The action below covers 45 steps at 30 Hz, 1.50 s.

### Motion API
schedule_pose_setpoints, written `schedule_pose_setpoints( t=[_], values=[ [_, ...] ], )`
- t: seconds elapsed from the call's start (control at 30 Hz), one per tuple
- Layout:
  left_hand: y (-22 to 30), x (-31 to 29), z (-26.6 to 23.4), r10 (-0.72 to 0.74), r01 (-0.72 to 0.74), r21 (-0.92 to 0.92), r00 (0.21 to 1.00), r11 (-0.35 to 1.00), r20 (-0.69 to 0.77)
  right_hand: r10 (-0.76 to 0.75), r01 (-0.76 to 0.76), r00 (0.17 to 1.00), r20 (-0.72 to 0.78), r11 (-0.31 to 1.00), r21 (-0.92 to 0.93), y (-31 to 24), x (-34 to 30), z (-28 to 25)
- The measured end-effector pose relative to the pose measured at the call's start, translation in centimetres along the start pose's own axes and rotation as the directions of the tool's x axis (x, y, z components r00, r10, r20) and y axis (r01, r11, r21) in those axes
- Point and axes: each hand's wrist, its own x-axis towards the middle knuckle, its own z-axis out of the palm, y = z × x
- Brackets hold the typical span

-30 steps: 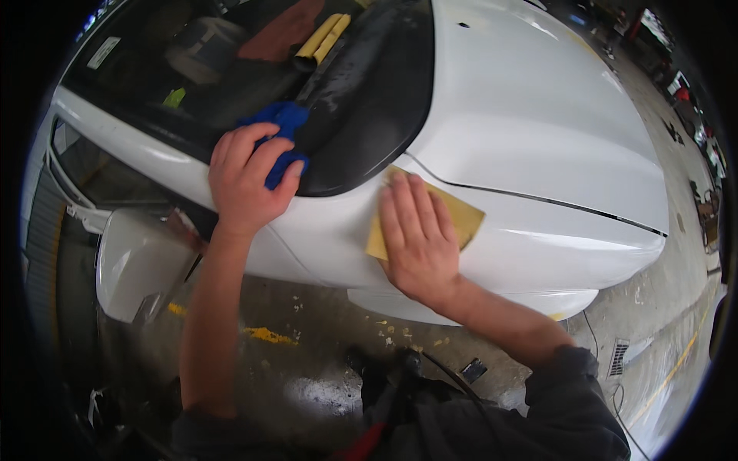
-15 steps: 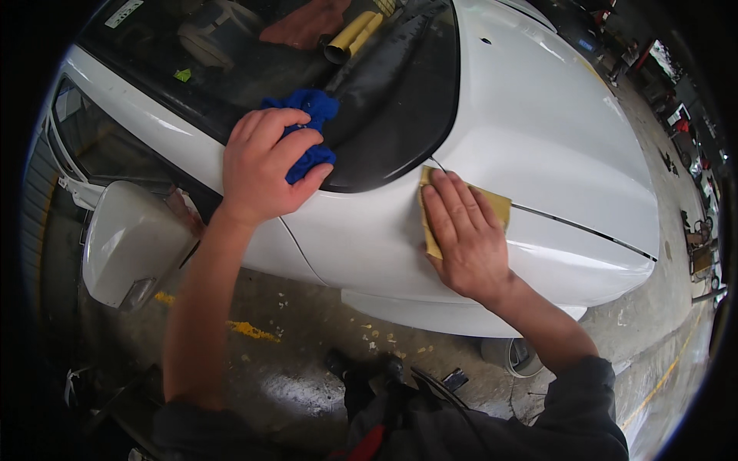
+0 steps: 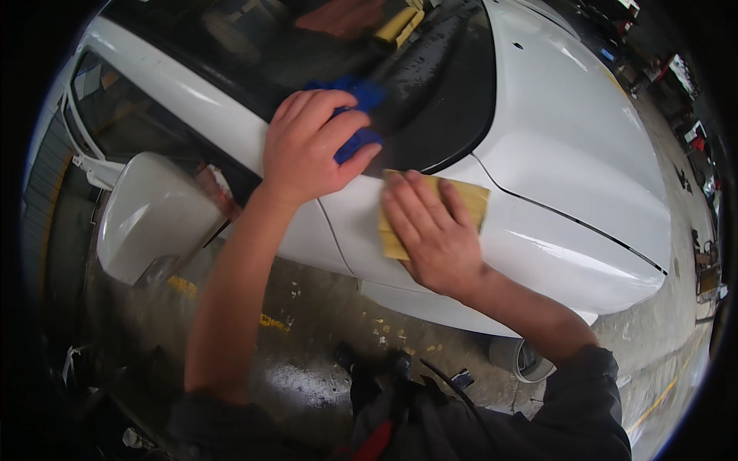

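Note:
My left hand [image 3: 311, 150] is closed around a crumpled blue cloth [image 3: 361, 94], at the lower edge of the dark windshield [image 3: 438, 115] of a white car. The cloth touches or hovers at the glass; blur hides which. To its right, my right hand [image 3: 438, 230] presses a thin yellow sheet [image 3: 475, 198], which looks like a wiping cloth, against the white fender [image 3: 538, 261] just below the windshield's corner. Its fingers lie flat and close together over the sheet, and the sheet's edges stick out around them.
A white side mirror [image 3: 150, 219] juts out at the left. The hood [image 3: 576, 146] stretches away to the right. On the floor stands a grey bucket [image 3: 507, 359] beneath the fender. Behind the glass lie a yellow roll [image 3: 398, 27] and a reddish cloth [image 3: 338, 15].
My right hand has slid the yellow sheet leftward along the fender, from beside the hood seam to below the windshield's corner. My left hand keeps the blue cloth near the same spot. The view has shifted.

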Motion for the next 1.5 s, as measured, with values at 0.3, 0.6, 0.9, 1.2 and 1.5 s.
schedule_pose_setpoints(
  t=[0.3,0.6,0.9,1.2,1.5],
  values=[
    [-4.7,-0.1,-3.8,0.081,-0.076,0.171,0.996,0.982,-0.023,0.034,-0.041,0.999,-0.035,0.970,-0.240,-1.6,-0.2,1.8],
    [-5.2,0.3,-3.2,0.088,-0.075,0.152,0.993,0.986,-0.083,0.008,-0.022,0.994,-0.113,0.991,-0.129,-2.1,0.9,2.6],
    [-5.2,-0.5,-3.4,0.076,-0.063,0.140,0.993,0.988,-0.093,0.000,-0.009,0.988,-0.157,0.998,-0.060,-4.2,3.1,2.5],
    [-4.8,-0.4,-3.5,0.057,-0.046,0.110,0.993,0.993,-0.101,-0.016,0.012,0.985,-0.173,1.000,-0.025,-5.0,5.2,2.4],
    [-4.9,-0.5,-3.7,0.066,-0.054,0.104,0.992,0.993,-0.109,0.006,-0.011,0.983,-0.185,1.000,-0.028,-5.7,5.2,2.8]
  ],
)
